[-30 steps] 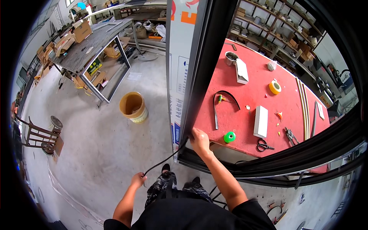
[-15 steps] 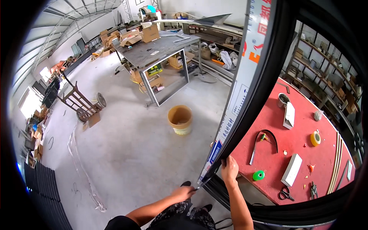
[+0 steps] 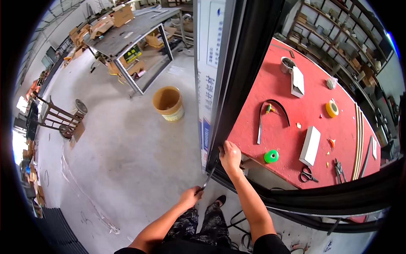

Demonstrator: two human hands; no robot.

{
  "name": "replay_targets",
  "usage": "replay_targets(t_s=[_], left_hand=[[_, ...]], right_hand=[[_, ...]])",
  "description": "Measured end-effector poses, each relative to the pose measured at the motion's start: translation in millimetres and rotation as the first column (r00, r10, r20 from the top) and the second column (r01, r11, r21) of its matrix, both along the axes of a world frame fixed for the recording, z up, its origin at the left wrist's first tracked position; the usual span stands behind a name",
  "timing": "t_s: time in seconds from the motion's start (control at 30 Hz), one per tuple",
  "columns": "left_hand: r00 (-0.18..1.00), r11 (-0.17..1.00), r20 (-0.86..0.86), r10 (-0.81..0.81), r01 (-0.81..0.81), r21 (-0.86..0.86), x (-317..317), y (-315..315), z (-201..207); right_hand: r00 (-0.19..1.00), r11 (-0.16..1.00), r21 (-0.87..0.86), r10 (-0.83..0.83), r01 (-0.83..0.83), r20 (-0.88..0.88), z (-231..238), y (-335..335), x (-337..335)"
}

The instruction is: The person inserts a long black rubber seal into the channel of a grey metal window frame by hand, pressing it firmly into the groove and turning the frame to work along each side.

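A large black window frame (image 3: 237,80) stands upright before me, its outer face covered by white printed protective film (image 3: 207,63). My right hand (image 3: 230,157) is closed at the lower part of the upright, its fingertips hidden against the black profile. Lower and to the left, my left hand (image 3: 191,197) is closed on a thin dark strip (image 3: 208,178). From that hand the strip slants up to the frame close to my right hand; its upper end is hard to make out.
Behind the frame is a red table (image 3: 279,127) with scissors (image 3: 308,174), pliers (image 3: 339,170), a green roll (image 3: 271,156), yellow tape (image 3: 332,109) and white boxes (image 3: 310,146). A bucket (image 3: 168,103), a hand cart (image 3: 61,118) and a metal workbench (image 3: 127,34) stand leftward. Dark cords (image 3: 241,220) lie near my feet.
My left hand has moved down and away from the frame's corner, and a length of strip now shows between them. My right hand stays on the upright. The whole view has shifted.
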State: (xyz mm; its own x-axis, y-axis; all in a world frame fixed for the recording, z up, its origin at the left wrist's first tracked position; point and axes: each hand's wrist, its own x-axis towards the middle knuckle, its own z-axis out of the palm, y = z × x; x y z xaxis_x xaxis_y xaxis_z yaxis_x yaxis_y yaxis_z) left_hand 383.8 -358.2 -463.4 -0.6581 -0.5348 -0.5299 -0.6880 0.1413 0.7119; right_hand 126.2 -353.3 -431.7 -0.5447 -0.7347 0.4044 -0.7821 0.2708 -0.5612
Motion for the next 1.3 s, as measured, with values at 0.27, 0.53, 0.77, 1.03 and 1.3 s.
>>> replay_targets(t_s=[0.27, 0.53, 0.77, 1.03, 1.3], left_hand=[[0.975, 0.979, -0.179, 0.134, -0.102, 0.177, -4.4, -26.0, -31.7], [0.956, 0.925, -0.191, 0.222, -0.145, 0.352, 13.3, -26.5, -81.4], [0.999, 0.982, -0.048, -0.021, 0.030, 0.187, 53.9, -11.0, -120.3], [0.990, 0.979, 0.002, -0.143, 0.141, 0.150, 148.8, 14.3, -196.1], [0.999, 0.962, 0.018, 0.051, -0.054, 0.268, 159.7, 12.1, -204.6]], right_hand=[[0.999, 0.999, -0.035, -0.024, 0.025, 0.037, -23.9, 1.4, 5.4], [1.000, 0.996, -0.086, -0.012, 0.012, 0.008, -40.6, -0.2, 8.5], [0.997, 0.998, -0.058, 0.006, -0.001, 0.077, -45.5, -2.6, 13.0], [0.996, 0.999, -0.021, -0.046, 0.048, 0.079, -67.1, -0.7, 12.0], [0.985, 0.996, -0.073, -0.028, 0.041, 0.168, -82.4, 1.2, 16.6]])
